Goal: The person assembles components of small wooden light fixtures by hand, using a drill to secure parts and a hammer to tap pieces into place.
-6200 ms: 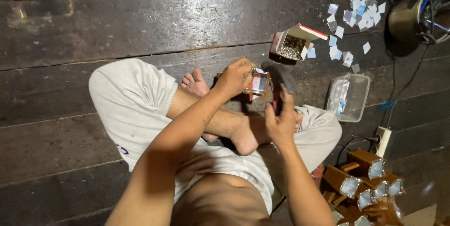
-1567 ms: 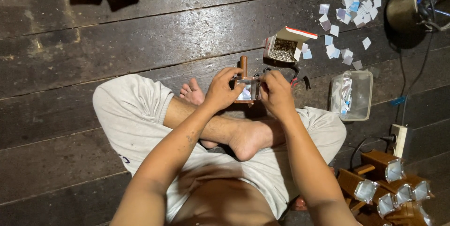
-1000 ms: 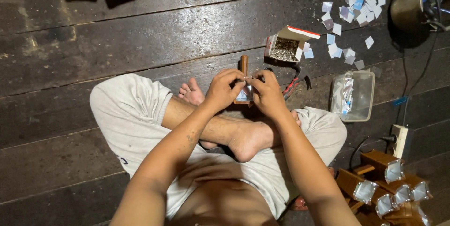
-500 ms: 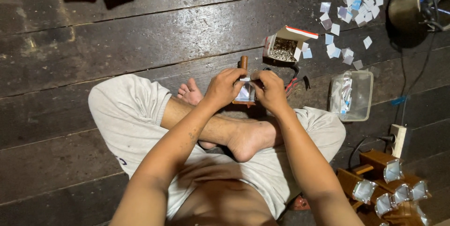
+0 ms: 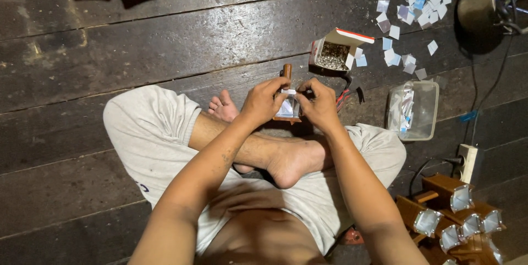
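**Fitting a shiny square into a small wooden piece, both hands at work**

Sitting cross-legged on a dark plank floor (image 5: 110,39), the person holds the work just above the crossed feet.

- Left hand (image 5: 263,100): fingers curled narrow, pinching the left edge of a small wooden piece (image 5: 287,106) faced with a pale, reflective square. A short brown stub sticks up behind the thumb.
- Right hand (image 5: 318,103): fingers bent in close, tips pressing the top right edge of the same piece. Both hands touch it; it hangs in the air, clear of the floor.
- Step in hand, as judged: seating or fixing the square onto the wood. The next move probably calls for steady fingertip pressure along the edge, with the piece kept from twisting.
- Open cardboard box (image 5: 336,51): one, on the floor beyond the hands, filled with small grey bits, possibly tacks; too small to tell.
- Cut paper squares (image 5: 410,12): scattered pale and blue, well over twenty; an exact count cannot be made.
- Clear plastic tub (image 5: 413,110): one, right of the knee, holding more pale pieces.
- White power strip (image 5: 468,161): one, with a dark cable.
- Finished wooden pieces (image 5: 448,210): at least four in a pile at the lower right, partly cut off.
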